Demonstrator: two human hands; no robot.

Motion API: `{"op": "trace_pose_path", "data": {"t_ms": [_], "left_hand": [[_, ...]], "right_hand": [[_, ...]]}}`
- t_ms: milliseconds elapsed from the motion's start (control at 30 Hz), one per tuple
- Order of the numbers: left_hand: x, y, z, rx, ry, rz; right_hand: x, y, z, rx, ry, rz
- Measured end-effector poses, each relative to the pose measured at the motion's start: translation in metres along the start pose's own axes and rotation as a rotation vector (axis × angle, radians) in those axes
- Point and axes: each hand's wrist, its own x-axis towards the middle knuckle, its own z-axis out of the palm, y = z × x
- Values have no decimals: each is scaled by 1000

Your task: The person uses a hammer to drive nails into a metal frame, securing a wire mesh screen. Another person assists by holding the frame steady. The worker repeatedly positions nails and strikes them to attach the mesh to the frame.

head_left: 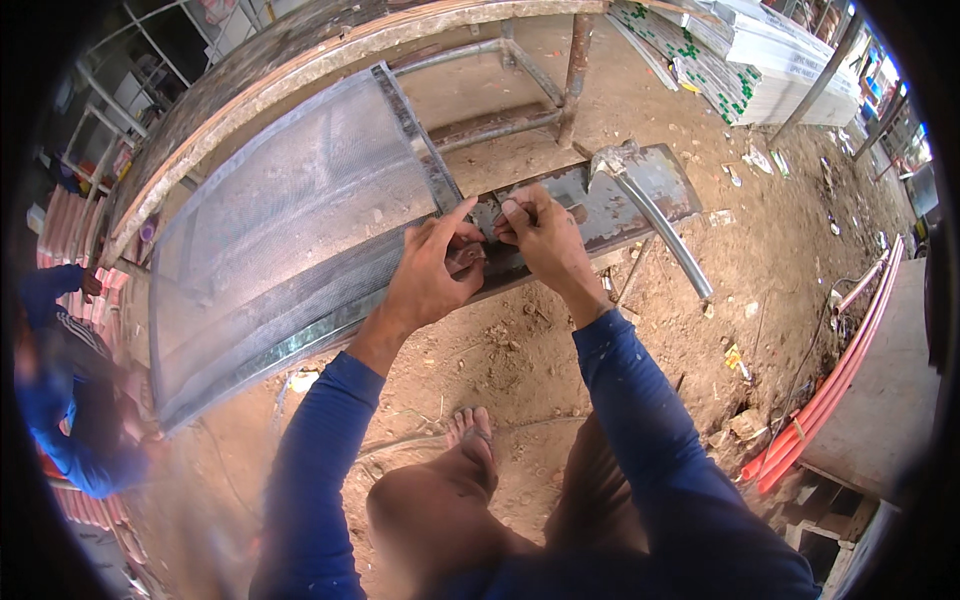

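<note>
- Grey mesh screen [300, 190] lies left of my nearer left hand [432, 265].
- Long axis: lower left toward upper right.
- Right hand [547, 238] curls; I can't tell either grip.

Hammer [655, 218] right of mesh panel [300, 190]

Between fingertips of left grip [432, 268] and right grip [548, 238]: contents finger-covered, too small to identify. Metal worktop [650, 195]: section under both grips hidden. Co-worker [85, 400], far left: blurred, partly lost in dark rim. Panel stack [800, 85]: cut by top edge; green specks too small to tell. Right leg [592, 480]: blurred, partly behind right sleeve [660, 440].
</note>
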Motion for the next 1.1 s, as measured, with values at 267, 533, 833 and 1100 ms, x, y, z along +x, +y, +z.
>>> {"op": "trace_pose_path", "data": {"t_ms": [267,533,833,1100], "left_hand": [[1,4,-1,-117,41,-60],[9,6,0,-275,74,-102],[12,-2,-7,-303,-2,-194],[8,-8,-6,-284,-20,-152]], "right_hand": [[-2,-7,2,-34,25,0],[-4,-13,-3,-120,39,-7],[-4,-13,-1,-104,39,-16],[-5,-9,-2,-72,2,-39]]}}
